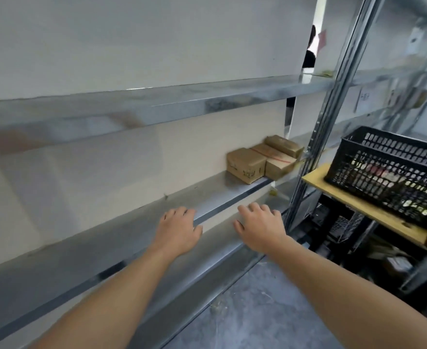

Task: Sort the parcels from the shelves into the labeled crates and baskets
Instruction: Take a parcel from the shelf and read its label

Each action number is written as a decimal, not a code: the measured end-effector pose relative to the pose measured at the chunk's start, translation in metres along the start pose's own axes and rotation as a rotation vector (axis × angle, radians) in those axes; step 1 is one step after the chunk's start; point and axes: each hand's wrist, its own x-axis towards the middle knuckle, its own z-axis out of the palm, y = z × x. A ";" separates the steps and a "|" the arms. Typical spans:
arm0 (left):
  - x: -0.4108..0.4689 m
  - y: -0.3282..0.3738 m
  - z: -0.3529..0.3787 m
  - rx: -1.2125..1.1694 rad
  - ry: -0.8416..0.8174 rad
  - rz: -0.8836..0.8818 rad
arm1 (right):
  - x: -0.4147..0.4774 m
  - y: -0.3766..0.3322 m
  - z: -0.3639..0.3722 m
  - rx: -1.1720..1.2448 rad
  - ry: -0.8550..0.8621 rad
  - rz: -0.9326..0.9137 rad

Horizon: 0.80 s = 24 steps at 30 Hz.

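Three brown cardboard parcels sit together at the right end of a metal shelf (142, 222): a near one (245, 164), a middle one with a red band (274, 158) and a far one (284, 144). My left hand (178, 229) and my right hand (259, 226) reach forward side by side, palms down, fingers loosely bent, holding nothing. Both hover at the shelf's front edge, well short of the parcels. A black slotted plastic crate (388, 172) with items inside stands on a wooden board (315, 177) to the right.
A higher metal shelf (131, 109) runs above. An upright metal post (333, 102) separates the shelf from the crate's rack. Dark baskets (345, 222) sit under the wooden board. A person in dark clothes (309, 56) stands behind the shelving. Grey floor (257, 311) lies below.
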 end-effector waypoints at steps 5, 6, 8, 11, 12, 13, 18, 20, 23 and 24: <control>0.091 0.017 0.007 0.012 -0.056 0.063 | 0.062 0.037 -0.004 0.020 -0.009 0.097; 0.107 0.021 0.010 0.005 -0.063 0.074 | 0.071 0.046 -0.001 0.032 -0.010 0.118; 0.130 0.032 0.014 -0.005 -0.077 0.095 | 0.085 0.062 0.006 0.045 -0.034 0.163; 0.162 0.045 0.020 -0.012 -0.072 0.122 | 0.109 0.083 0.013 0.082 -0.049 0.216; 0.174 0.049 0.021 -0.013 -0.071 0.128 | 0.117 0.090 0.014 0.093 -0.043 0.224; 0.185 0.053 0.023 -0.012 -0.067 0.133 | 0.125 0.096 0.015 0.103 -0.034 0.229; 0.241 0.077 0.033 -0.040 -0.073 0.114 | 0.180 0.133 0.019 0.144 -0.016 0.226; 0.266 0.089 0.041 -0.070 -0.069 0.085 | 0.208 0.152 0.022 0.163 -0.026 0.207; 0.302 0.110 0.055 -0.100 -0.070 0.048 | 0.251 0.180 0.024 0.208 -0.070 0.142; 0.312 0.117 0.060 -0.097 -0.072 0.045 | 0.266 0.190 0.026 0.223 -0.074 0.116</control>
